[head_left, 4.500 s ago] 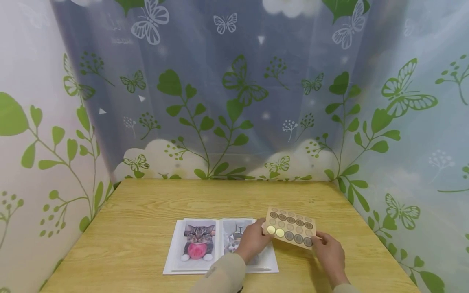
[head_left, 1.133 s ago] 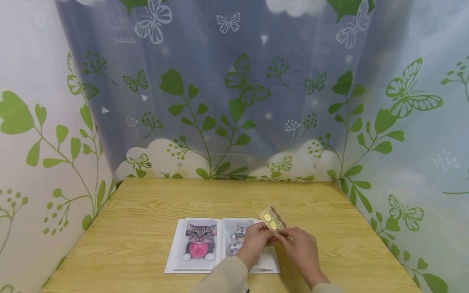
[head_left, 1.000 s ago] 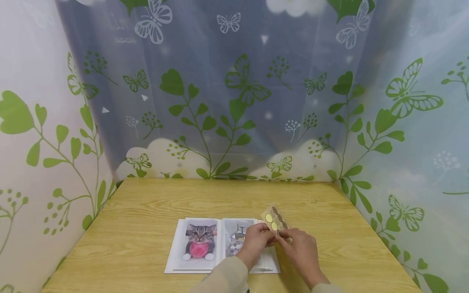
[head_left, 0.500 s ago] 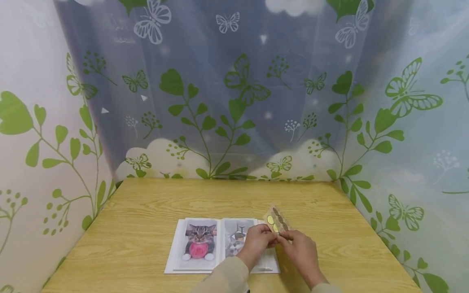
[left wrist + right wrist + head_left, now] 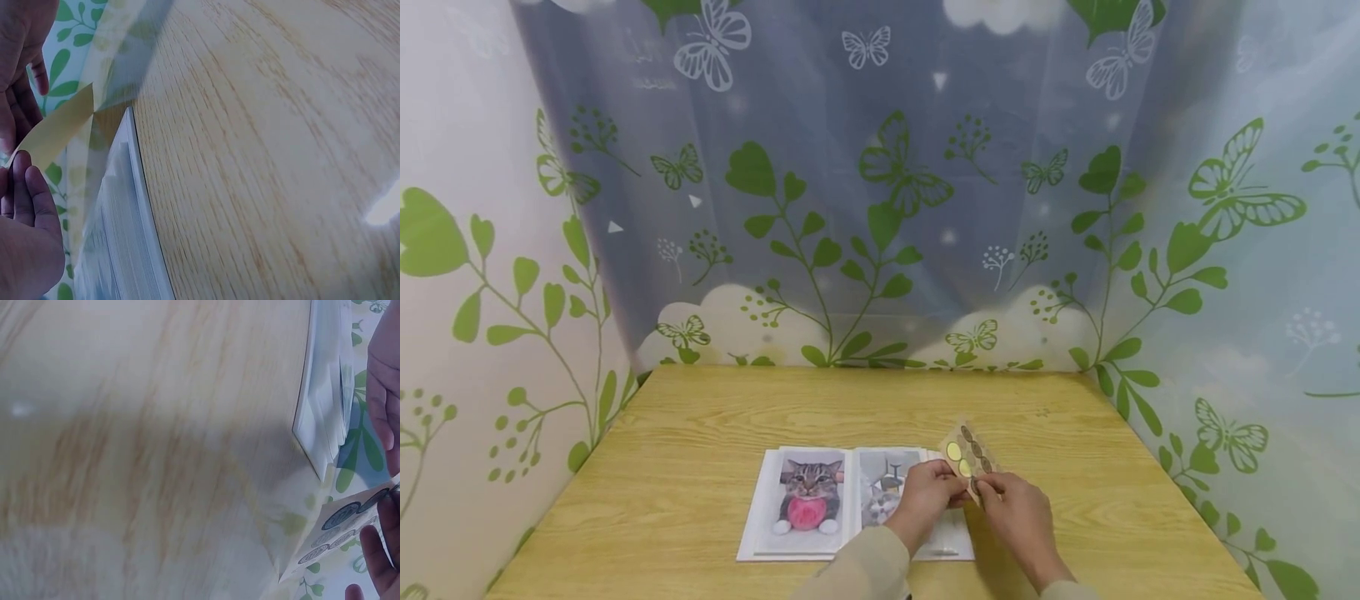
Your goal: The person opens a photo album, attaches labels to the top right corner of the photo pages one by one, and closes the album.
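A tan sheet of round stickers (image 5: 976, 452), some gold and some dark-ringed, is held tilted and bent just above the right side of an open photo album (image 5: 762, 533). My left hand (image 5: 922, 504) pinches the sheet's lower left end. My right hand (image 5: 1021, 515) pinches its lower edge close by, with thumb and fingers at a sticker. In the left wrist view the plain back of the sheet (image 5: 59, 128) curves up from the fingertips. In the right wrist view its printed face (image 5: 334, 528) shows. Whether a sticker is lifting is hidden by the fingers.
The album lies on a wood-grain table (image 5: 647, 467), showing a cat picture (image 5: 807, 496) on its left page and another, partly covered by my left hand and sleeve, on its right. A curtain (image 5: 820, 208) with leaves and butterflies surrounds the table's back and sides.
Earlier the sheet was spread between both hands; since then it has been turned and bent, and my right hand has come left beside my left. Lately the sheet and right fingertips have shifted slightly.
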Demonstrator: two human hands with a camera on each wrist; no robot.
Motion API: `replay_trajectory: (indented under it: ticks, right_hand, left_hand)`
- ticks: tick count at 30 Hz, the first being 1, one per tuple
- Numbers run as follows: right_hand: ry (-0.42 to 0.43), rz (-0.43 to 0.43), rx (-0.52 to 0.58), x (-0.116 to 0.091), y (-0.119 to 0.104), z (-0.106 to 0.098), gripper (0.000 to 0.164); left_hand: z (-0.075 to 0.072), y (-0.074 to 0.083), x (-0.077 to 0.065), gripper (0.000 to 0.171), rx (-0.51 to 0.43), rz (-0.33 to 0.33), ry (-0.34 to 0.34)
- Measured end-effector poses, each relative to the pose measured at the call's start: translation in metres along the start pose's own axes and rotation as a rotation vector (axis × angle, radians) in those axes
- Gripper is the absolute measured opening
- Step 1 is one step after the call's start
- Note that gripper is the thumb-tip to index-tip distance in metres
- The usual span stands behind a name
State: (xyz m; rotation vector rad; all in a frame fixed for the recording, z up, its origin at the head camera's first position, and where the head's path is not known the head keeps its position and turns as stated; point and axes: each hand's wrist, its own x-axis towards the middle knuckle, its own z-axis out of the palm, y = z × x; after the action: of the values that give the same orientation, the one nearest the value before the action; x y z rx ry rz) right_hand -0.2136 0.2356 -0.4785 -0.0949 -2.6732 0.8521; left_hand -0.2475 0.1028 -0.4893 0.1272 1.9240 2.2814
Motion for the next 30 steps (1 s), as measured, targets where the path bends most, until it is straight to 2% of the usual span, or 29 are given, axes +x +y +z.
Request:
replay_trajectory:
  ticks: [6,14,24,30]
  right_hand:
    - [-0.037,0.007,0.013,-0.0001,-0.0008,0.0001,0.02]
    - [-0.03,-0.033,-0.037,-0.0003,-0.0043,-0.0009,0.02]
    - [-0.012,-0.016,0.009,-0.0011,-0.0027,0.0011,0.017]
    - [-0.002,0.02,-0.006,-0.0006,-0.0003,0.0009,0.017]
  left_hand:
    - [-0.0014,0.0007,0.0003,0.007,0.013,0.011,-0.006]
    - [-0.0022,0.0003,-0.0007,0.006,0.008,0.011,-0.025]
    - [-0.0022,-0.0048,0.002,0.008,-0.011,0.015,-0.019]
    - [-0.0022,-0.0028,0.0018,0.01,0.012,0.008,0.004]
